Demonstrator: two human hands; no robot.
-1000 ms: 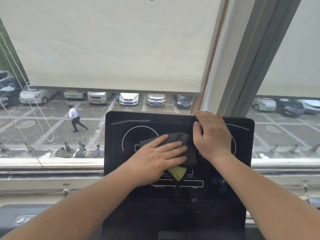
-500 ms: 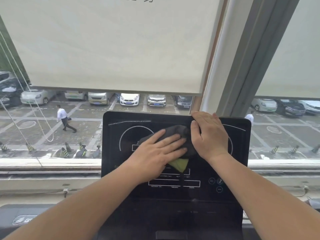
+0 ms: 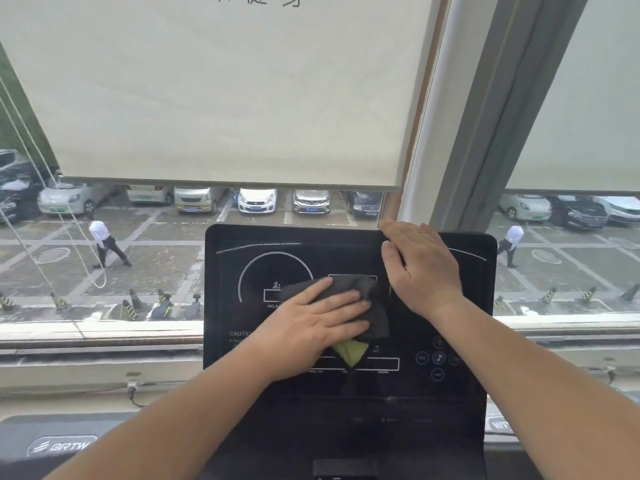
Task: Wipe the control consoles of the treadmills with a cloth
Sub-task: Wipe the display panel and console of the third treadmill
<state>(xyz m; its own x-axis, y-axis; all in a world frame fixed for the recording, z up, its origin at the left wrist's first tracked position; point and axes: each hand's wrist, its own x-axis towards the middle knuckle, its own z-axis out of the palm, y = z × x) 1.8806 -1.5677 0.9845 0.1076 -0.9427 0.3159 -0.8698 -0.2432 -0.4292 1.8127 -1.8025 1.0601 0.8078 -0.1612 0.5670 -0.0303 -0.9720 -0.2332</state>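
A black treadmill control console (image 3: pixel 242 258) with white markings stands upright in front of me. A dark grey cloth (image 3: pixel 372 306) with a yellow-green underside lies flat against the middle of its panel. My left hand (image 3: pixel 311 323) presses the cloth onto the panel with straight fingers. My right hand (image 3: pixel 419 268) rests flat on the upper right of the console, its fingertips reaching the top edge, just right of the cloth.
Behind the console is a window with a sill (image 3: pixel 97 330) and lowered beige roller blinds (image 3: pixel 225 98); a grey window post (image 3: pixel 485 109) rises to the right. A blind cord (image 3: pixel 69 216) hangs at the left. The treadmill's grey handlebar (image 3: pixel 52 441) runs along the bottom left.
My left hand has slid the cloth a little downward and leftward on the panel. My right hand has stayed on the upper right of the console.
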